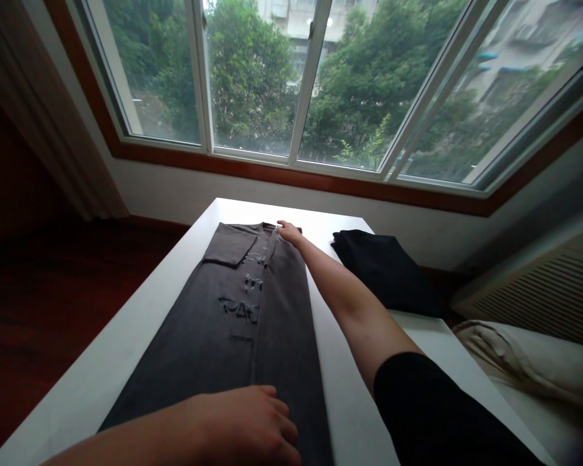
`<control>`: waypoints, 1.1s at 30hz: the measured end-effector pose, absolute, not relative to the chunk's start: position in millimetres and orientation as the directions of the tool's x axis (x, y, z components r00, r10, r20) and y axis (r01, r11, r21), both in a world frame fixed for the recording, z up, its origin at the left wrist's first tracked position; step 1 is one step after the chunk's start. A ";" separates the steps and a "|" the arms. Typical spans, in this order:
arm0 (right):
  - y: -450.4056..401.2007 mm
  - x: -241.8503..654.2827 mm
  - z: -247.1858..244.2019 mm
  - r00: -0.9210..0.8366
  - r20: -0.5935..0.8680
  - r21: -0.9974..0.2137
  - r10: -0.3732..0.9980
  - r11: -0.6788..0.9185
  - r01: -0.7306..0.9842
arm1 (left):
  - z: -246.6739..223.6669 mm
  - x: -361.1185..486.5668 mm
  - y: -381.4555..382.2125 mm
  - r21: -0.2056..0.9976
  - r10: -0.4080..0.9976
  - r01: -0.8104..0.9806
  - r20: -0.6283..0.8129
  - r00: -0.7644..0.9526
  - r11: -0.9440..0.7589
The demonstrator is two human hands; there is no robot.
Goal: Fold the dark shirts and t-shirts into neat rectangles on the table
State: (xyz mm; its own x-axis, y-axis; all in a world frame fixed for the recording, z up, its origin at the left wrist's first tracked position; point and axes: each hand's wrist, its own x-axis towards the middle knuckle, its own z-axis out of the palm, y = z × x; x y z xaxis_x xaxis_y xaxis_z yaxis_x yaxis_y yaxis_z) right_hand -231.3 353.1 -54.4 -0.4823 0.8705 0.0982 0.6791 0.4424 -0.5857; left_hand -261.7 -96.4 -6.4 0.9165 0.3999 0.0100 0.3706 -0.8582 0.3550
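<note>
On the left of the white surface [102, 369], the dark grey shirt [233, 327] has its left sleeve [230, 246] turned in, its left side unfolded. The left hand [252, 421] curls over the lower part, hold hidden. The right side covers part of the print [240, 312]; folding looks partway. The shirt's long axis runs near to far, collar end windowward, where the right hand [287, 232], well apart from the left, touches, grip unclear.

Daylight thru window [298, 90], glare on far tabletop [238, 212], floor [24, 310] at L v. dark, pic edges stretched + soft.
</note>
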 end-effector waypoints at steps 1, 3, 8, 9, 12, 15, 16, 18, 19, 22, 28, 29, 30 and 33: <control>350.4 -231.6 -60.1 -0.496 0.095 -0.556 0.863 0.459 0.693 | -9.0 -262.0 -96.4 0.367 0.390 0.361 0.004 0.921 -0.857; 344.0 -229.2 -73.3 -0.514 0.086 -0.493 0.854 0.484 0.723 | -14.5 -261.2 -95.9 0.376 0.368 0.340 0.004 0.930 -0.862; 328.0 -215.2 -107.3 -0.532 0.091 -0.339 0.842 0.528 0.779 | -30.9 -249.8 -94.0 0.360 0.335 0.300 0.036 0.942 -0.883; 326.6 -212.6 -112.1 -0.541 0.102 -0.289 0.835 0.546 0.787 | -34.2 -246.2 -94.3 0.352 0.357 0.321 0.041 0.933 -0.879; 326.8 -206.1 -119.4 -0.577 0.133 -0.158 0.806 0.592 0.790 | -44.7 -235.5 -97.7 0.279 0.481 0.440 0.096 0.871 -0.853; 330.4 -199.7 -118.6 -0.582 0.149 -0.127 0.800 0.599 0.791 | -59.2 -227.9 -105.4 0.196 0.522 0.490 0.176 0.835 -0.850; 331.3 -197.8 -117.4 -0.576 0.148 -0.123 0.804 0.593 0.796 | -64.9 -226.1 -108.4 0.173 0.514 0.487 0.189 0.837 -0.856; 330.8 -195.1 -114.7 -0.560 0.139 -0.119 0.817 0.575 0.809 | -75.9 -223.3 -113.5 0.134 0.504 0.486 0.202 0.840 -0.863; 329.0 -194.9 -113.6 -0.553 0.137 -0.118 0.822 0.568 0.814 | -80.2 -222.3 -115.2 0.121 0.500 0.485 0.204 0.842 -0.866; 315.3 -199.0 -113.0 -0.555 0.147 -0.130 0.819 0.572 0.810 | -85.3 -220.1 -116.5 0.103 0.491 0.480 0.198 0.848 -0.871; 265.8 -207.5 -128.3 -0.634 0.071 -0.182 0.770 0.635 0.751 | -75.3 -215.8 -116.7 0.174 0.505 0.479 0.168 0.846 -0.860; 259.8 -206.8 -130.7 -0.633 0.065 -0.183 0.772 0.632 0.753 | -74.8 -214.3 -118.0 0.193 0.509 0.478 0.164 0.845 -0.857; 255.4 -205.8 -132.4 -0.626 0.062 -0.183 0.777 0.626 0.758 | -74.8 -212.3 -119.8 0.211 0.514 0.479 0.162 0.843 -0.852; 249.5 -202.8 -132.9 -0.616 0.067 -0.183 0.785 0.617 0.766 | -75.7 -204.2 -126.4 0.261 0.524 0.478 0.148 0.839 -0.839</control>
State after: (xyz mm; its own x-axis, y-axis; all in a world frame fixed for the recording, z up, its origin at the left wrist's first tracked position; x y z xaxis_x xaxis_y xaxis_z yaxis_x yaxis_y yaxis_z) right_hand -202.8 249.5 -132.9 -0.6161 0.7848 0.0669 0.7657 0.6167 -0.1829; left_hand -204.2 -126.4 -75.7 0.8385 0.5244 0.1481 0.4784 -0.8386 0.2606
